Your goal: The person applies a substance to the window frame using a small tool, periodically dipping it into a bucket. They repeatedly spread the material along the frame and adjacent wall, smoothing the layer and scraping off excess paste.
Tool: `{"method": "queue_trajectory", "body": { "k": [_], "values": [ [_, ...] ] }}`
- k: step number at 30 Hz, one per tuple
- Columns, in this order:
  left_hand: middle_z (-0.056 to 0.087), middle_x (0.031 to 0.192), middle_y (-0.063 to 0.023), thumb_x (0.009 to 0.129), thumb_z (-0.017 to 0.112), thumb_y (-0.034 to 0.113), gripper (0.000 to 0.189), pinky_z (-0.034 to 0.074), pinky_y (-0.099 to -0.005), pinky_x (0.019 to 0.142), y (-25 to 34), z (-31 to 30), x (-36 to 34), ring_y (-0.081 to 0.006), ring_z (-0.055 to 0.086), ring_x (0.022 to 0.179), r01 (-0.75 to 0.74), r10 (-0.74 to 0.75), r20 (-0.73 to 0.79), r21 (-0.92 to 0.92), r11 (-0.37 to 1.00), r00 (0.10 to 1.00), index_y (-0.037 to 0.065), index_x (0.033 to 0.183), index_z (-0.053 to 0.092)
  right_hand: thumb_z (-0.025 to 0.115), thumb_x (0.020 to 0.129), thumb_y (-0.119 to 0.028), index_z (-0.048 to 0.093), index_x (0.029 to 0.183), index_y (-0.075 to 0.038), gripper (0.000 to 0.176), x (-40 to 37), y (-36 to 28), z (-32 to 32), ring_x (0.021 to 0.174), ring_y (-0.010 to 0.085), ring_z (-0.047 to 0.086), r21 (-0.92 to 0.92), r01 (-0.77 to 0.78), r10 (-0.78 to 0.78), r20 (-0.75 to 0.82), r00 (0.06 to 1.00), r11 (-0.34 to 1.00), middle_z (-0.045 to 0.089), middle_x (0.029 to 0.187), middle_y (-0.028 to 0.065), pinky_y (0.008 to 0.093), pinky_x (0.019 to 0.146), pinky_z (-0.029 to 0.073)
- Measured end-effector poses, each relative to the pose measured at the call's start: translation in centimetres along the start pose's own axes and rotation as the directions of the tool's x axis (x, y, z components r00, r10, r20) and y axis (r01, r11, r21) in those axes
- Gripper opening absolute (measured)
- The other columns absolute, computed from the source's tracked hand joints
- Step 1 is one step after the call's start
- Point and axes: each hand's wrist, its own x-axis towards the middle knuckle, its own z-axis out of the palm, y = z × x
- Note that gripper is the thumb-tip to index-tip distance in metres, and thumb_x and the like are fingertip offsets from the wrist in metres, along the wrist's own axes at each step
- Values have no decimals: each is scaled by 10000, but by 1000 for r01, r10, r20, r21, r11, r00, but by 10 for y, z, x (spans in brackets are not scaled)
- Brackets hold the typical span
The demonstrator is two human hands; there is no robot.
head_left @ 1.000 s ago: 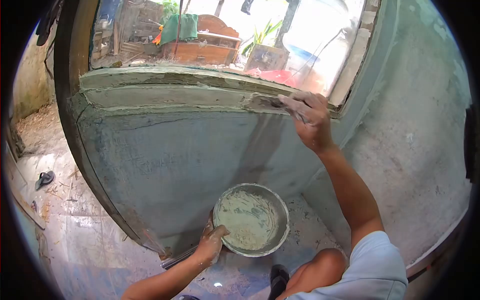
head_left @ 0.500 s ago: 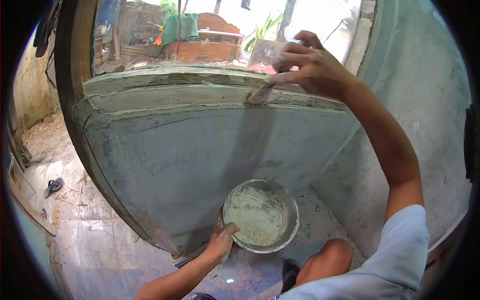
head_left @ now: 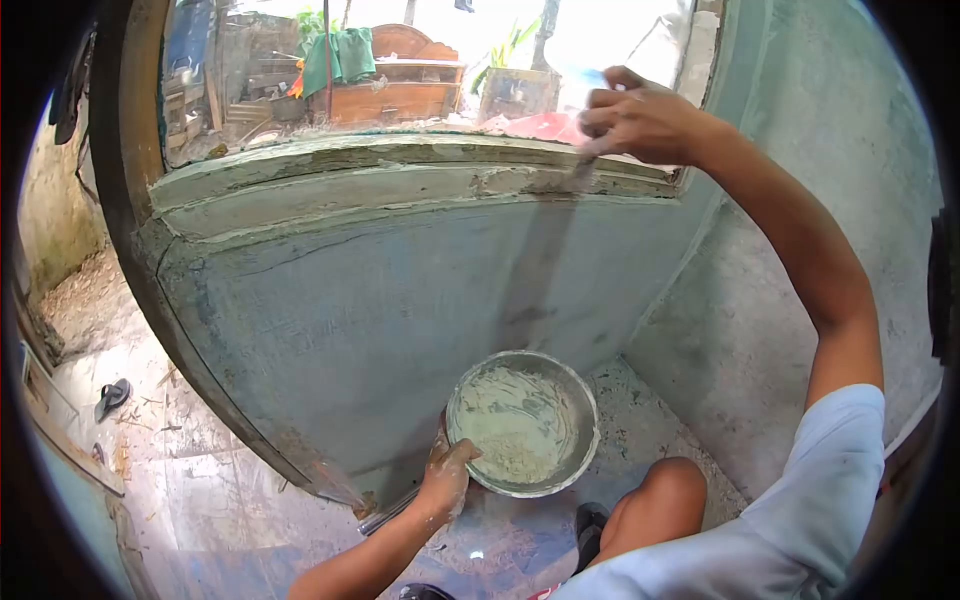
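Note:
My left hand [head_left: 447,480] grips the left rim of a round metal bowl [head_left: 590,440], its thumb over the edge. Pale greenish-grey paste [head_left: 515,425] coats the inside of the bowl. Up at the window ledge, my right hand [head_left: 635,122] is closed round a putty knife [head_left: 580,176], whose blade is blurred and points down at the ledge's front face. The ledge [head_left: 330,195] is smeared with rough, pale plaster, and a wetter-looking patch [head_left: 505,181] lies left of the blade.
Below the ledge is a grey-blue wall [head_left: 380,300], meeting another wall [head_left: 800,240] at the right. A sandal [head_left: 113,399] lies on the floor at the left. Beyond the window stand wooden furniture [head_left: 400,90] with green cloth, and plants.
My right hand and the putty knife have moved right along the ledge. The view has shifted slightly. My left hand still holds the bowl.

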Motion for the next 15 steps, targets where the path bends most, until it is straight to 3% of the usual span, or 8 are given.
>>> {"method": "queue_trajectory", "body": {
  "k": [1,3,4,6,7,9,13,15],
  "values": [
    [500,1407,-165,829,467,43,813,652,-411,773,-1,-1,0,-310,613,1199,-6,6,-5,-2,1000,1000,174,1599,240,663,923,-91,754,1017,-305,251,-11,-4,-3,1037,157,638,49,-80,78,41,996,996,648,959,-39,412,1109,368],
    [500,1406,-173,836,468,52,811,661,-404,732,-4,0,1,-309,641,1162,-103,103,9,-5,995,995,179,1598,223,723,903,-81,794,1072,-283,273,-31,-28,-11,992,155,652,299,-271,325,-148,934,915,694,981,-37,437,1075,391],
    [500,1404,-179,841,468,59,803,666,-411,740,3,5,-5,-311,644,1163,-71,71,-14,1,997,997,178,1596,221,770,878,-59,800,1132,-223,304,-35,-42,-3,937,181,672,401,-301,431,-285,856,865,721,1026,-10,441,988,483],
    [501,1404,-180,843,468,60,804,666,-413,749,4,5,-4,-310,642,1168,-69,69,3,0,998,998,178,1598,217,783,863,-36,796,1137,-163,302,-20,-88,6,889,210,691,742,-344,741,-294,604,575,726,1020,20,401,866,558],
    [501,1404,-182,845,469,61,806,666,-414,758,4,4,-4,-310,640,1174,-65,65,17,1,998,998,177,1601,214,785,853,-7,784,1176,-129,346,-10,-107,5,879,235,699,774,-376,800,-264,539,509,730,1016,53,347,808,580],
    [501,1404,-181,844,471,60,805,666,-418,763,4,4,-6,-308,632,1185,-42,42,7,6,999,999,175,1600,222,790,847,-10,778,1214,-151,393,4,-126,30,886,233,696,720,-366,789,-413,455,589,732,1006,59,356,819,575],
    [500,1410,-177,841,484,69,802,663,-433,766,-12,-6,6,-308,618,1200,-99,99,8,-39,994,995,170,1600,246,796,836,-35,788,1200,-171,389,26,-142,62,932,229,685,813,-308,829,-334,449,494,714,1043,39,373,837,513],
    [502,1408,-167,840,494,82,801,655,-440,781,-12,-9,7,-309,608,1204,-127,126,20,42,991,992,167,1601,257,795,835,-47,789,1189,-173,376,32,-141,64,951,226,679,830,-282,829,-328,453,482,703,1061,25,369,840,491]
  ]
}}
